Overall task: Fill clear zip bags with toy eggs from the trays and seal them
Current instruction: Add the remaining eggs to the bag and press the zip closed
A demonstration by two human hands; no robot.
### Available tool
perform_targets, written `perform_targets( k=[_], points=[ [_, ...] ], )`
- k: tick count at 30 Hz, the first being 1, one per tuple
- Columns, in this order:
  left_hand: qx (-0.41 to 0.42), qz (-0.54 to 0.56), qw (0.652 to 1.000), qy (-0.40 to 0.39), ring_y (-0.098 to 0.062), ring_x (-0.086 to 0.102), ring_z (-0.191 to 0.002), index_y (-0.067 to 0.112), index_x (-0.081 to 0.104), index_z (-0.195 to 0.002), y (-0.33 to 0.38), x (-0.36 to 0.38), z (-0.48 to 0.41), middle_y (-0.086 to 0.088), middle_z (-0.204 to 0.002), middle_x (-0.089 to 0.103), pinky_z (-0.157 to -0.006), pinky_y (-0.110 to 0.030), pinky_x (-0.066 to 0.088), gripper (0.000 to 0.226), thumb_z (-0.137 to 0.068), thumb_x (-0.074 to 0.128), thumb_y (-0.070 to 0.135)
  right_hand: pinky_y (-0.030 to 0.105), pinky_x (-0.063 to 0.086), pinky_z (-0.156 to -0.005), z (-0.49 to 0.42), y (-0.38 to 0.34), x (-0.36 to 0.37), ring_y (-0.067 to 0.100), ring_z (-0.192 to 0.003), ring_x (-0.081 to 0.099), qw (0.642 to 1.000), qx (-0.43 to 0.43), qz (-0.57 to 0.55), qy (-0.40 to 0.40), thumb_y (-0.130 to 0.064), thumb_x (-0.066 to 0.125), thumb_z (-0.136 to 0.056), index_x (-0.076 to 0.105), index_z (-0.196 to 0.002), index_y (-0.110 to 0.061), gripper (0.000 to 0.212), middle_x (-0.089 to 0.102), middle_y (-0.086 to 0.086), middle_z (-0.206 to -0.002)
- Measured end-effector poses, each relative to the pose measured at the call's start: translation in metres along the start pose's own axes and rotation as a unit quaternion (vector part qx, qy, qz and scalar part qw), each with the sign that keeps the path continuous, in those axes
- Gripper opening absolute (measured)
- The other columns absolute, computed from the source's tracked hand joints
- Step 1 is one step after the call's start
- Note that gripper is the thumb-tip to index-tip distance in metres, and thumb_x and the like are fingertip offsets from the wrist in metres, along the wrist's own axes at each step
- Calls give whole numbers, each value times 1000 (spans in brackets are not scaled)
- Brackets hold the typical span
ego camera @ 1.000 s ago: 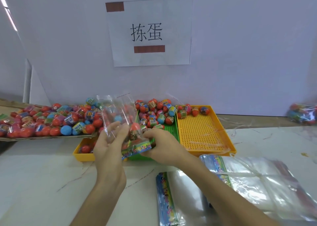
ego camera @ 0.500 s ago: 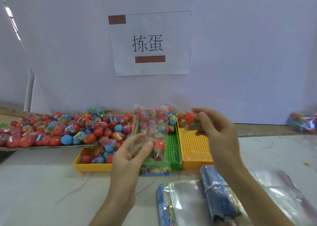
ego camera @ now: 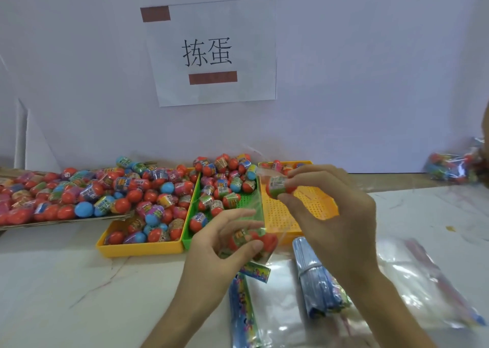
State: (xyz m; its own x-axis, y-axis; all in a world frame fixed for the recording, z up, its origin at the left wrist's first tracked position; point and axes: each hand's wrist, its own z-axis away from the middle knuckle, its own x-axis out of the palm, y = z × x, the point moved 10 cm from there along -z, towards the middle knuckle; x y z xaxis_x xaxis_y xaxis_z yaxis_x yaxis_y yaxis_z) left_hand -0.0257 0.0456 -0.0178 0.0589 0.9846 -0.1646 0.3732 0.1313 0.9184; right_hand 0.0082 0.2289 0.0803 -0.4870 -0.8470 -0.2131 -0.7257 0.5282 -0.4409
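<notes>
above the perforated orange tray [ego camera: 321, 206], the right hand [ego camera: 333, 215] pinches 1 glossy rounded toy egg [ego camera: 277, 186]; the left hand [ego camera: 219, 244] grips a crinkly clear zip bag [ego camera: 255, 216] (red eggs inside) before the green tray [ego camera: 189, 223], heaped with eggs.

Left of the green tray [ego camera: 188, 231], the left yellow tray [ego camera: 140, 249] is heaped with toy eggs [ego camera: 156, 210] and offers little room, while the right yellow tray [ego camera: 280, 215] beside it lies mostly bare. Nearer me and leftward the table [ego camera: 79, 281] is open to my reach; rightward lie bundled bags [ego camera: 317, 287].
</notes>
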Motion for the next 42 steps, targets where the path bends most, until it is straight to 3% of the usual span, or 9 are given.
perform_targets(
  k=[4, 9, 14, 18, 21, 25, 29, 36, 42],
  points=[
    [10, 1, 1000, 11, -5, 72, -100, 35, 69, -112, 1, -1, 0, 11, -103, 77, -73, -19, 59, 39, -74, 76, 28, 49, 49, -87, 4, -1, 11, 14, -100, 65, 998, -7, 41, -36, -18, 84, -82, 79, -94, -20, 13, 74, -12, -100],
    [25, 2, 1000, 13, 3, 70, -98, 60, 69, -101, 12, 0, -1, 21, -101, 75, -71, -14, 57, 43, -73, 76, 28, 48, 37, -95, 8, -1, 19, 12, -100, 60, 997, 13, 66, -49, -37, 77, -83, 79, -88, -32, 7, 72, -26, -93],
    [9, 28, 999, 32, -5, 73, -90, 48, 75, -102, 8, -7, -1, 14, -99, 77, -69, -18, 58, 35, -74, 77, 27, 46, 26, -106, 14, 3, 39, 2, -116, 55, 989, 50, 38, -135, -45, 47, -100, 76, -98, -41, 30, 71, -30, -96],
    [-47, 82, 994, 47, -16, 74, -102, 33, 76, -108, -8, -12, -4, 4, -107, 78, -75, -29, 62, 36, -72, 79, 30, 48, 39, -101, 10, -1, 22, 8, -115, 60, 997, 37, 4, -62, -30, 52, -99, 76, -105, -29, 24, 70, -22, -109],
    [-105, 141, 982, 71, -20, 72, -107, 32, 77, -108, -21, -19, -4, 1, -112, 77, -82, -37, 59, 45, -63, 80, 36, 35, 48, -92, 10, 14, 4, 13, -107, 63, 996, 80, -38, 20, -16, 56, -94, 74, -98, -25, 20, 71, -12, -102],
    [-148, 232, 947, 167, -12, 76, -86, 23, 76, -109, -31, -44, -2, -1, -102, 79, -61, -24, 58, 38, -72, 74, 33, 15, 44, -79, 14, 34, 7, 11, -90, 63, 987, 151, -55, 15, -9, 57, -90, 72, -90, -25, 22, 70, -10, -92],
    [-192, 394, 864, 246, -13, 75, -95, 18, 78, -100, -45, -72, 0, 2, -100, 79, -75, -29, 58, 24, -79, 68, 23, 14, 45, -75, 19, 36, 25, 10, -86, 64, 983, 168, -61, -38, -6, 58, -87, 72, -83, -25, 24, 70, -14, -83],
    [-196, 427, 851, 236, -23, 71, -112, 20, 84, -90, -41, -72, -3, -2, -112, 77, -97, -40, 53, 19, -77, 70, 22, 16, 45, -59, 24, 55, 99, 8, -67, 60, 929, 241, 30, -277, -15, 63, -94, 73, -92, -32, 19, 67, -16, -87],
    [-178, 391, 867, 252, -20, 76, -89, 16, 76, -107, -37, -77, -2, -6, -106, 77, -65, -32, 62, 33, -75, 72, 24, 25, 46, -74, 21, 28, 193, 13, -84, 59, 862, 127, 71, -486, -2, 63, -91, 68, -113, -14, 26, 70, 0, -102]
  ],
)
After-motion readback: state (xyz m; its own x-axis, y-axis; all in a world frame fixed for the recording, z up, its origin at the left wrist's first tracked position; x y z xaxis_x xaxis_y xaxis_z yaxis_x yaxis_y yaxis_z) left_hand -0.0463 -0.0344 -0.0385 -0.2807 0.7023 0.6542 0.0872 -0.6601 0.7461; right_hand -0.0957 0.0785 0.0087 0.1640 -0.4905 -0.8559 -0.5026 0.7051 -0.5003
